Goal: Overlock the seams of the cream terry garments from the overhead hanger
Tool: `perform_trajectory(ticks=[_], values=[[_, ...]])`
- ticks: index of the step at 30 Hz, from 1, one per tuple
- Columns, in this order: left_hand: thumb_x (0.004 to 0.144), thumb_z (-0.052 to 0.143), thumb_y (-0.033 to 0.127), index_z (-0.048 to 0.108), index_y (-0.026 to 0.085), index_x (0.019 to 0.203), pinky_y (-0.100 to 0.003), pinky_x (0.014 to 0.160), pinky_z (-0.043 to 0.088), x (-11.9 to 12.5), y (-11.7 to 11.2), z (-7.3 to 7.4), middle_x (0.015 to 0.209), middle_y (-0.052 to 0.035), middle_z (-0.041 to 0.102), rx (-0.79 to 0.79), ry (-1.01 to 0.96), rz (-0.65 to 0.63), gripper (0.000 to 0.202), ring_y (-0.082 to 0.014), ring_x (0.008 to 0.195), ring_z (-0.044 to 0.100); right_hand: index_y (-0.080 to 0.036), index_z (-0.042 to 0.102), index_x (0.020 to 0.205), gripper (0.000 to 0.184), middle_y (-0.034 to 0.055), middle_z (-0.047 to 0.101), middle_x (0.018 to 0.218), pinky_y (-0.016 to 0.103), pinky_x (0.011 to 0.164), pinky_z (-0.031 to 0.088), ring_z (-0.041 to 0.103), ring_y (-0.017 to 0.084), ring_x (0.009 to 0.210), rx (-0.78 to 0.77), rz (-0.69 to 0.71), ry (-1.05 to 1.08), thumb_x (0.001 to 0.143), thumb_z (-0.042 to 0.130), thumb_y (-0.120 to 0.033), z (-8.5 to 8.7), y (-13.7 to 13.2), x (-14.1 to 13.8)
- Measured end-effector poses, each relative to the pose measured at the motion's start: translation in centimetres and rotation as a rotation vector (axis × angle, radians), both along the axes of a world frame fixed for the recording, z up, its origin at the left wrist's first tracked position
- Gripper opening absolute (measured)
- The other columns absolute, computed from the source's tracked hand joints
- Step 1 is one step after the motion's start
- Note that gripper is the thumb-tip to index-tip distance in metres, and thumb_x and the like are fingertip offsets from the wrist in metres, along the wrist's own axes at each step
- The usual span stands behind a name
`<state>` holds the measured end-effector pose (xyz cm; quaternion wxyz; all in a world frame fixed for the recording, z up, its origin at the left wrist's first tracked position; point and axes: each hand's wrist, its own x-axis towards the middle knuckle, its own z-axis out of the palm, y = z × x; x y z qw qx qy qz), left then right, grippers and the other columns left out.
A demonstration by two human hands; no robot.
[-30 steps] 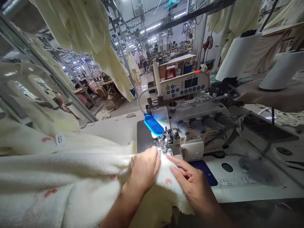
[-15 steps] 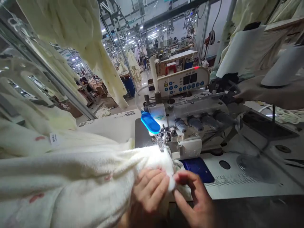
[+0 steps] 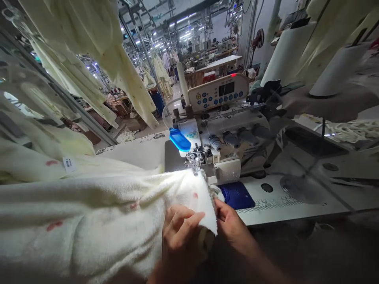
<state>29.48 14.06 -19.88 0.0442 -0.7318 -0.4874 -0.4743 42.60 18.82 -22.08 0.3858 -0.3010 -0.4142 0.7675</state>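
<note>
Cream fleece fabric with small reddish prints stretches from the left to the presser foot of an overlock sewing machine. My left hand has its fingers curled on the fabric near its front edge, gripping it. On the other side of that edge, my right hand is closed, thumb and fingertips pinching the fabric's border just below the foot. Its fingertips are partly hidden behind the cloth. A blue-covered lamp lights the needle area.
A dark blue plate and a printed ruler lie right of the hands. White thread cones stand at the back right. A control panel tops the machine. Cream garments hang at the upper left.
My right hand has gone from spread, curved fingers to a closed pinch at the fabric's edge. My left fingers have shifted back, baring a corner of fabric. The view has tilted slightly.
</note>
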Motion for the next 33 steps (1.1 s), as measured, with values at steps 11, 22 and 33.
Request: perform_trajectory(ticks=[11, 22, 33], values=[[0.076, 0.057, 0.004, 0.062, 0.011, 0.1, -0.031, 0.073, 0.046, 0.6, -0.9, 0.9, 0.078, -0.0047, 0.058, 0.073, 0.146, -0.066, 0.026, -0.0151, 0.079, 0.054, -0.016, 0.055, 0.064, 0.034, -0.0037, 0.042, 0.053, 0.018, 0.047, 0.031, 0.037, 0.009, 0.051, 0.195, 0.011, -0.432, 0.074, 0.061, -0.047, 3.1, -2.0, 3.4], [0.076, 0.053, 0.006, 0.062, 0.007, 0.097, -0.034, 0.078, 0.042, 0.2, -0.8, 0.7, 0.078, -0.0067, 0.062, 0.147, 0.339, -0.042, 0.022, -0.0168, 0.08, 0.055, -0.023, 0.056, 0.095, 0.013, 0.001, 0.057, 0.081, 0.019, 0.055, 0.046, 0.053, 0.01, 0.059, 0.82, -0.38, -0.524, 0.082, 0.057, -0.026, 2.3, -1.5, 3.8], [0.088, 0.042, 0.011, 0.057, 0.01, 0.108, -0.043, 0.105, 0.032, -0.1, 1.0, 0.5, 0.118, -0.0097, 0.06, 0.142, 0.501, 0.059, 0.026, -0.0229, 0.121, 0.046, -0.024, 0.062, 0.089, 0.024, 0.0031, 0.066, 0.081, 0.027, 0.061, 0.046, 0.06, 0.015, 0.069, 1.322, -0.48, -0.599, 0.092, 0.039, -0.018, 1.6, -0.6, 3.2]])
